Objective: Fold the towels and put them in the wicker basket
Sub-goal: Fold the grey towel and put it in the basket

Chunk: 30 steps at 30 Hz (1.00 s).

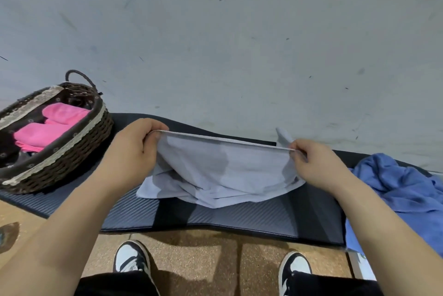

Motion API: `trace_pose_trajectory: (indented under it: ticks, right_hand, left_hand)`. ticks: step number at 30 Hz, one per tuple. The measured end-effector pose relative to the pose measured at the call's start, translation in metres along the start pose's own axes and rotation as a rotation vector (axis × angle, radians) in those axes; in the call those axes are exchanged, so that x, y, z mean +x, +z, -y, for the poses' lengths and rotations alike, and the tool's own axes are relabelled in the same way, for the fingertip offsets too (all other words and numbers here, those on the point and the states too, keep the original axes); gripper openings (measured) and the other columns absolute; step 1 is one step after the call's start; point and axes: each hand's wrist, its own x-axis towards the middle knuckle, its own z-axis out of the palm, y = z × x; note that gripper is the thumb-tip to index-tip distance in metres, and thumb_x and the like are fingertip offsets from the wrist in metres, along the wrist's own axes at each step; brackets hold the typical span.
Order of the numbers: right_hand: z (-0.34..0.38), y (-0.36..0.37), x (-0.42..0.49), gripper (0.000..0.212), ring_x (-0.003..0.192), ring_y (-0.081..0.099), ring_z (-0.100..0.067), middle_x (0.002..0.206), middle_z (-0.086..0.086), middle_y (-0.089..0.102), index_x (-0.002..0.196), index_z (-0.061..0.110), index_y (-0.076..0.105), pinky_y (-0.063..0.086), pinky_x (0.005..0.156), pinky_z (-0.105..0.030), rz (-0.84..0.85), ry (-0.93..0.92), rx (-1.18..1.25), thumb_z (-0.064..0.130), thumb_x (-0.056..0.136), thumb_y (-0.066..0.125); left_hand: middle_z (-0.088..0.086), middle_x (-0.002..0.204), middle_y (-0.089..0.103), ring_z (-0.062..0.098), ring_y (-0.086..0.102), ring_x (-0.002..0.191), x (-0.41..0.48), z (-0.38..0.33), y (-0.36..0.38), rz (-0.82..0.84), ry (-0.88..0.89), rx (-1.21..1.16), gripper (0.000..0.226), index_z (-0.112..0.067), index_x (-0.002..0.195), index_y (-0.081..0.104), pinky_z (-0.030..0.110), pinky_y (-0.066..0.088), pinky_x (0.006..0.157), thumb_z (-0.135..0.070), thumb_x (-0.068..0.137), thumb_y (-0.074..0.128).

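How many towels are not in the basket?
2: the grey towel lifted in the middle, and the blue towel crumpled on the right. More may hide under it.

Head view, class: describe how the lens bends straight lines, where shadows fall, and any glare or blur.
Head view: wide-angle distortion bows the front edge of the black mat; shadows darken the grey towel stretched between the left hand and right hand, and the floor near the shoes; light is even, no glare; detail slightly soft.

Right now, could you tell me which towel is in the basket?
The pink towel, folded inside the basket; the grey towel is held, the blue towel lies crumpled.
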Motion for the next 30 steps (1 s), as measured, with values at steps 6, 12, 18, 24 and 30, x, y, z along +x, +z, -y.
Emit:
trace_pose_trajectory:
  ticks: [6, 12, 18, 24, 30]
  right_hand:
    - [-0.014, -0.006, -0.011, 0.021, 0.081, 0.062, -0.028, 0.079, 0.000, 0.066, 0.087, 0.016, 0.066, 0.042, 0.063, -0.028, -0.293, 0.079, 0.182, 0.016, 0.102, 0.051]
    - [0.029, -0.048, -0.035, 0.028, 0.098, 0.070, -0.033, 0.106, -0.009, 0.072, 0.110, 0.024, 0.074, 0.060, 0.083, -0.040, -0.536, 0.061, 0.548, 0.024, 0.105, 0.046]
    - [0.062, -0.104, -0.076, 0.022, 0.065, 0.055, -0.016, 0.065, 0.012, 0.058, 0.083, 0.027, 0.070, 0.051, 0.065, -0.036, -0.705, -0.009, 0.661, 0.032, 0.100, 0.057]
    - [0.073, -0.142, -0.108, 0.028, 0.068, 0.056, -0.026, 0.062, 0.001, 0.059, 0.073, 0.017, 0.066, 0.043, 0.063, -0.037, -0.735, -0.068, 0.271, 0.038, 0.087, 0.055]
    - [0.070, -0.114, -0.066, 0.024, 0.080, 0.061, -0.030, 0.078, 0.002, 0.068, 0.084, 0.020, 0.069, 0.050, 0.068, -0.035, -0.462, 0.103, 0.002, 0.036, 0.094, 0.053]
  left_hand:
    - [-0.006, 0.105, 0.067, 0.016, 0.060, 0.100, -0.023, -0.019, 0.008, -0.046, -0.072, 0.036, 0.020, -0.022, 0.113, 0.065, 0.034, 0.045, 0.084, -0.018, 0.106, 0.047]
    - [0.005, 0.102, 0.066, 0.024, 0.056, 0.095, -0.017, -0.041, -0.041, -0.116, -0.123, 0.113, 0.024, -0.014, 0.117, 0.064, 0.035, 0.041, 0.081, -0.012, 0.105, 0.044]
    - [0.014, 0.113, 0.070, 0.039, 0.061, 0.111, -0.019, -0.081, -0.091, -0.208, -0.105, 0.116, 0.025, -0.015, 0.120, 0.064, 0.040, 0.043, 0.088, -0.011, 0.104, 0.045]
    - [0.011, 0.113, 0.070, 0.036, 0.060, 0.111, -0.017, -0.098, -0.138, -0.146, -0.026, 0.207, 0.031, -0.024, 0.113, 0.065, 0.039, 0.044, 0.089, -0.007, 0.099, 0.043]
    - [0.011, 0.106, 0.066, 0.032, 0.057, 0.097, 0.013, -0.070, -0.109, 0.014, -0.058, 0.353, 0.028, -0.024, 0.116, 0.063, 0.037, 0.044, 0.082, -0.010, 0.101, 0.043]
